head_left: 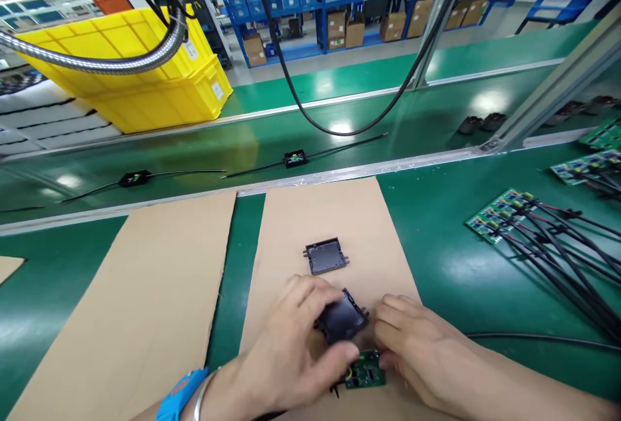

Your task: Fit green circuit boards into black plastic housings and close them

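Observation:
A small black plastic case (342, 319), open side up, is gripped between the fingers and thumb of my left hand (295, 343). Just below it is a small green circuit board (369, 370) with short black leads at its left end. The thumb of my left hand lies by the board's left side. At the board's right edge, my right hand (412, 343) has its fingers curled closed on it; the exact grip is partly hidden. A second black case (326, 256) lies on the cardboard (334, 207), farther from me.
A black cable (543, 340) runs right from behind my right hand. Circuit boards with black wires (504, 214) lie at right. Another cardboard sheet (160, 291) is at left. Beyond the metal rail, wired modules (295, 158) lie near yellow bins (160, 91); a black cable (334, 131) hangs overhead.

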The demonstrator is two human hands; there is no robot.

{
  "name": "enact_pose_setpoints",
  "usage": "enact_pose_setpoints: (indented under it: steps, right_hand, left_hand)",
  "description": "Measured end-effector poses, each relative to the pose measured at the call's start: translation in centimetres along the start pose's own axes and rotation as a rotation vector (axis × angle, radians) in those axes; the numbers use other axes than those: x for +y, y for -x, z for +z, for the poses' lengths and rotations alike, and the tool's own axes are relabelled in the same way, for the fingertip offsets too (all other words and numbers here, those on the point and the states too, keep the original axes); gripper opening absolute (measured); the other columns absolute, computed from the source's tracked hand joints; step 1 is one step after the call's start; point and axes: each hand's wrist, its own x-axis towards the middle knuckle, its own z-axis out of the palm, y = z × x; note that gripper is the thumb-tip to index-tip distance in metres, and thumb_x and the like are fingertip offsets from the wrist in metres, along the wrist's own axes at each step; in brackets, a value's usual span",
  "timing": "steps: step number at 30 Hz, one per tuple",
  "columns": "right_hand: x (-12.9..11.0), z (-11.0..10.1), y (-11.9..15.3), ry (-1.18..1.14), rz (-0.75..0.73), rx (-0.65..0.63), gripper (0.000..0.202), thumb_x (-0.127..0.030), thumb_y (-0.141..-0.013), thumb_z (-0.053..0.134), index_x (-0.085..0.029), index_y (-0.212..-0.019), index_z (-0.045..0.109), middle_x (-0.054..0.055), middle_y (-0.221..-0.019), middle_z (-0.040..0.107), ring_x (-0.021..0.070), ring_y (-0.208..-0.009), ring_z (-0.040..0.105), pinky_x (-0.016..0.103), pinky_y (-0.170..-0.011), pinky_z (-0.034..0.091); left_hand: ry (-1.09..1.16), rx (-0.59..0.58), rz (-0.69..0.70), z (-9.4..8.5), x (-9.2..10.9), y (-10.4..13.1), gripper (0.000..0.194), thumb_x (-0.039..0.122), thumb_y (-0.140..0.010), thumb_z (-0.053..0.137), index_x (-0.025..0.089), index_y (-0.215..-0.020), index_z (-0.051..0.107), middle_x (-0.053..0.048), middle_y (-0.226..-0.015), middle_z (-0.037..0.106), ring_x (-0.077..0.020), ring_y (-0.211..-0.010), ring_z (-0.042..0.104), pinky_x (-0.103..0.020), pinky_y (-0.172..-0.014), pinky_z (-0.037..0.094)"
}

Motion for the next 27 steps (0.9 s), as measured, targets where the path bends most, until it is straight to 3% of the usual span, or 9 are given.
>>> enact_pose_setpoints:
  steps: [2,5,7,12,14,18,21,23,27]
  right_hand:
    - [-0.3,-1.2,0.1,-0.085,-0.039,0.034,0.016,-0.004,-0.085,0.044,-0.018,-0.082,0.051,0.004,-0.088,0.058,0.019,-0.085,0.051,0.032,-0.075,0.042]
    - [-1.0,-2.8,-0.2,-0.16,-0.048,0.087,0.016,-0.009,-0.093,0.038,-0.019,-0.085,0.046,0.002,-0.085,0.055,0.0153,-0.079,0.051,0.027,-0.069,0.041]
    - [-1.5,-2.9,-0.9,-0.128,-0.014,0.124,0.012,-0.011,-0.093,0.039,-0.02,-0.088,0.045,0.001,-0.082,0.055,0.0138,-0.073,0.051,0.026,-0.065,0.04]
    - [-3.6,-0.9,-3.1,0.351,-0.113,0.28,0.014,-0.007,-0.084,0.046,-0.02,-0.089,0.049,0.002,-0.075,0.057,0.0183,-0.067,0.051,0.032,-0.058,0.033]
    - [-4.1,-0.9,-3.8,0.491,-0.207,0.217,0.015,-0.01,-0.082,0.051,-0.019,-0.093,0.053,0.004,-0.078,0.059,0.02,-0.069,0.051,0.033,-0.058,0.032]
    - [-2.9,-3.1,-5.0,0.443,-0.319,0.019,0.012,-0.018,-0.089,0.051,-0.022,-0.099,0.057,0.002,-0.082,0.059,0.0177,-0.071,0.051,0.031,-0.058,0.031]
    - [-0.9,-4.3,-6.0,0.368,-0.361,-0.099,0.009,-0.023,-0.094,0.05,-0.025,-0.095,0.059,-0.001,-0.083,0.059,0.015,-0.072,0.053,0.029,-0.058,0.03]
    - [0.1,-4.4,-6.6,0.348,-0.373,-0.166,0.005,-0.024,-0.092,0.056,-0.025,-0.091,0.06,-0.002,-0.081,0.06,0.0148,-0.073,0.054,0.028,-0.058,0.029]
    - [0.7,-3.7,-7.4,0.388,-0.348,-0.188,0.004,-0.024,-0.089,0.058,-0.023,-0.088,0.062,0.0,-0.078,0.06,0.0156,-0.07,0.054,0.027,-0.056,0.026]
  left_hand:
    - [0.072,-0.074,-0.057,0.2,1.5,0.7,0.048,0.037,-0.082,0.066,0.02,-0.124,0.049,-0.009,-0.113,0.059,-0.0237,-0.102,0.057,-0.036,-0.087,0.049]
    - [0.109,-0.147,-0.192,0.6,2.5,1.0,0.017,0.026,-0.09,0.052,0.022,-0.106,0.056,-0.003,-0.094,0.064,-0.0171,-0.081,0.061,-0.028,-0.071,0.049]
    - [0.08,-0.139,-0.256,0.9,2.7,0.8,0.011,0.02,-0.09,0.045,0.021,-0.091,0.056,0.0,-0.079,0.063,-0.015,-0.067,0.058,-0.025,-0.059,0.043]
    - [0.029,-0.084,-0.36,1.2,2.6,0.0,0.007,0.016,-0.082,0.048,0.021,-0.077,0.047,0.001,-0.068,0.059,-0.0149,-0.057,0.053,-0.026,-0.052,0.035]
    - [0.034,-0.077,-0.399,1.0,2.4,-0.2,0.01,0.013,-0.08,0.048,0.021,-0.074,0.046,0.001,-0.068,0.06,-0.0147,-0.058,0.054,-0.025,-0.052,0.034]
    - [0.015,-0.1,-0.429,0.7,1.9,0.6,0.004,0.019,-0.086,0.049,0.02,-0.087,0.052,0.0,-0.075,0.062,-0.0159,-0.064,0.059,-0.026,-0.055,0.04]
    - [-0.108,-0.097,-0.417,1.3,1.5,1.6,0.047,0.04,-0.081,0.065,0.02,-0.119,0.045,-0.008,-0.107,0.061,-0.0245,-0.085,0.064,-0.033,-0.066,0.049]
    - [-0.215,-0.132,-0.429,2.0,1.1,2.0,0.065,0.05,-0.075,0.072,0.02,-0.124,0.042,-0.011,-0.116,0.056,-0.0288,-0.088,0.064,-0.039,-0.067,0.053]
    - [-0.287,-0.2,-0.41,2.7,0.1,2.3,0.049,0.039,-0.08,0.069,0.023,-0.119,0.045,-0.006,-0.11,0.055,-0.0265,-0.08,0.065,-0.043,-0.066,0.056]
